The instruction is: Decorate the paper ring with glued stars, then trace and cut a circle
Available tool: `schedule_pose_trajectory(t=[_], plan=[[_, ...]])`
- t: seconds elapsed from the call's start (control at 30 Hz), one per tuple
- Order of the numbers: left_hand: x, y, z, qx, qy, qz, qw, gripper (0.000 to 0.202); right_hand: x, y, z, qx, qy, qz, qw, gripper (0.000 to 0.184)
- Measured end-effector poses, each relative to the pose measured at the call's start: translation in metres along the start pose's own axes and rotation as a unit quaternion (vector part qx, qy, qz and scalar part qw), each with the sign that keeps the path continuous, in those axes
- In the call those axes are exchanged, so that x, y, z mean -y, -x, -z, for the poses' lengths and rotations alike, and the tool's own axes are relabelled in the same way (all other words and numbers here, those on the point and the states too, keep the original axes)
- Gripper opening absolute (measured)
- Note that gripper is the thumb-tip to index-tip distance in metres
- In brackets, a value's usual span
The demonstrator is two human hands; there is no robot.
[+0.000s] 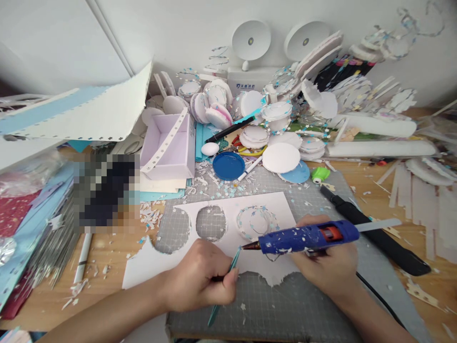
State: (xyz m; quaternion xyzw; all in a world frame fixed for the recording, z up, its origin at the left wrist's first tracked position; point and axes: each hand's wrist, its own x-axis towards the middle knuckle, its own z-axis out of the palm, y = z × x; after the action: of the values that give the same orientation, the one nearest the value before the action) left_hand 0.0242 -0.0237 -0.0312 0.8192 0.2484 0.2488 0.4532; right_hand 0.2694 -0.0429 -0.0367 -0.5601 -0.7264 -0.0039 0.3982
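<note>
My right hand (326, 262) is closed around a blue hot glue gun (300, 238), with a pale glue stick (380, 225) jutting from its back. Teal tweezers (213, 315) are gripped in my closed left hand (205, 274), their tips pointing up. The glue gun's nozzle is at the tweezer tips; whether they touch, I cannot tell. Below both hands lies a white sheet (160, 267) with round holes cut in it and ragged edges. A coil of wire dotted with small blue and white stars (257, 221) rests on it, just beyond the nozzle.
A grey cutting mat (285, 305) lies under the sheet. Behind are a lilac box (166, 143), a blue lid (228, 166), white discs (281, 157) and a green punch (320, 174). A black-handled tool (389, 245) lies right, near the glue gun's cord (380, 300).
</note>
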Motion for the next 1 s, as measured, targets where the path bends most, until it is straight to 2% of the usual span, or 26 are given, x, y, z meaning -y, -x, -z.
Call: schedule_pose_trajectory(t=[0.5,0.57,0.67,0.73,0.8,0.9,1.0], plan=[[-0.001,-0.002,0.001,0.004,-0.005,-0.004,1.000,0.036,0.005,-0.004,0.001,-0.017,-0.015,0.014,1.000,0.015],[-0.001,-0.002,0.001,0.004,-0.007,-0.006,1.000,0.036,0.003,-0.005,0.004,-0.037,-0.011,0.013,0.999,0.014],[-0.001,-0.001,0.001,0.002,-0.011,-0.005,1.000,0.036,-0.008,-0.006,0.012,-0.099,0.040,0.001,0.994,0.016],[-0.002,0.000,0.002,0.004,-0.009,0.003,1.000,0.036,-0.020,-0.006,0.021,-0.142,0.089,-0.031,0.985,0.020],[-0.002,0.001,0.003,0.012,0.000,0.021,1.000,0.037,-0.034,-0.006,0.031,-0.163,0.136,-0.093,0.973,0.029],[-0.003,0.002,0.005,0.015,0.018,0.041,0.999,0.040,-0.055,-0.001,0.044,-0.128,0.198,-0.186,0.954,0.032],[-0.005,0.002,0.005,-0.004,0.023,0.046,0.999,0.044,-0.068,0.008,0.051,-0.074,0.227,-0.196,0.951,0.026]])
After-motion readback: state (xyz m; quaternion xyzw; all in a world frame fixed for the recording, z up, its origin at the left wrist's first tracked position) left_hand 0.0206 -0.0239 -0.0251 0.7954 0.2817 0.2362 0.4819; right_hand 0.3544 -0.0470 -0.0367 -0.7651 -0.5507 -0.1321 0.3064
